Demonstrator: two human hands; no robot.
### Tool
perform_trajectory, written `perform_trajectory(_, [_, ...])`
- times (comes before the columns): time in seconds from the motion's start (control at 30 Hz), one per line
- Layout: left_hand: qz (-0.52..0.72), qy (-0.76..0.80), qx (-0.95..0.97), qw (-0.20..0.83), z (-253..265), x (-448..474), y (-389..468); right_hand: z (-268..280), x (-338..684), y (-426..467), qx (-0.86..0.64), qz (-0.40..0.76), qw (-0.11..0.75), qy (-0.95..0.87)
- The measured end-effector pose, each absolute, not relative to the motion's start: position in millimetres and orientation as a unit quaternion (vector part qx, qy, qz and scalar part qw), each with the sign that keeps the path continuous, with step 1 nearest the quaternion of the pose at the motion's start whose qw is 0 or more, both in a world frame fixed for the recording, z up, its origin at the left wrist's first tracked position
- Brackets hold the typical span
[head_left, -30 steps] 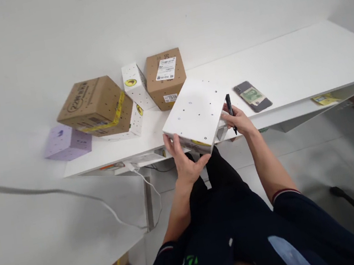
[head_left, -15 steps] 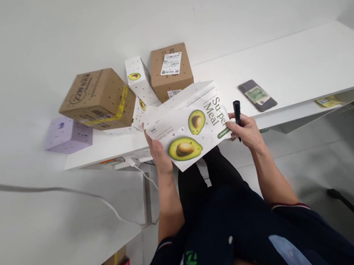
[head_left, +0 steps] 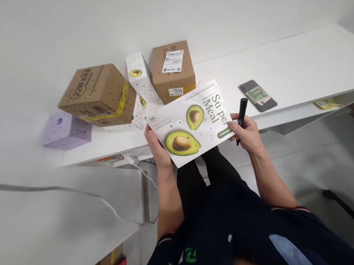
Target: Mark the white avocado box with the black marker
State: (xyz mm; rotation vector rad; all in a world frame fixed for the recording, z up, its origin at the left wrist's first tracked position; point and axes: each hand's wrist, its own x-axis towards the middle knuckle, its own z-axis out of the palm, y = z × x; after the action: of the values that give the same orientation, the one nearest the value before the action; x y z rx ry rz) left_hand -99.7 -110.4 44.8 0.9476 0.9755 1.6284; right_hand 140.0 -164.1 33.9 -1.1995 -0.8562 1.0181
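Note:
A white meal shake box (head_left: 179,127) printed with avocados is held by its two ends above the shelf's front edge, its printed face turned up towards me. My left hand (head_left: 159,148) grips the left end, thumb along the edge. At the right end, my right hand (head_left: 247,134) pinches the corner and also keeps a black marker (head_left: 242,111) between its fingers, slanting up to the right. Behind the held box stands a brown carton (head_left: 172,70) with white labels. Beside that carton is an upright white avocado box (head_left: 142,79).
A large brown carton (head_left: 97,93) with yellow tape rests on a white box at the left, next to a purple box (head_left: 67,129). On the white shelf (head_left: 303,63) lies a phone (head_left: 258,95) with a banknote on its back. A grey cable (head_left: 54,187) crosses at left.
Both hands have tilted the meal shake box, so its long side no longer shows and its face lies more squarely to me. The marker has leaned to the right.

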Motion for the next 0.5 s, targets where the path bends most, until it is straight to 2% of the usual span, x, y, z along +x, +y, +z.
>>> perform_trajectory(0.1, [0.684,0.408,0.389,0.463,35.4,-106.6,-109.8,35.8,137.4,-163.8,-0.535,0.437,0.623,-0.367])
perform_trajectory(0.27, [0.631,0.430,0.488,0.422,31.7,-119.4,-105.9,41.2,131.4,-164.6,-0.543,0.432,0.618,-0.371])
perform_trajectory(0.5, [0.600,0.441,0.496,0.446,34.2,-126.7,-101.9,39.6,128.5,-160.8,-0.545,0.438,0.614,-0.366])
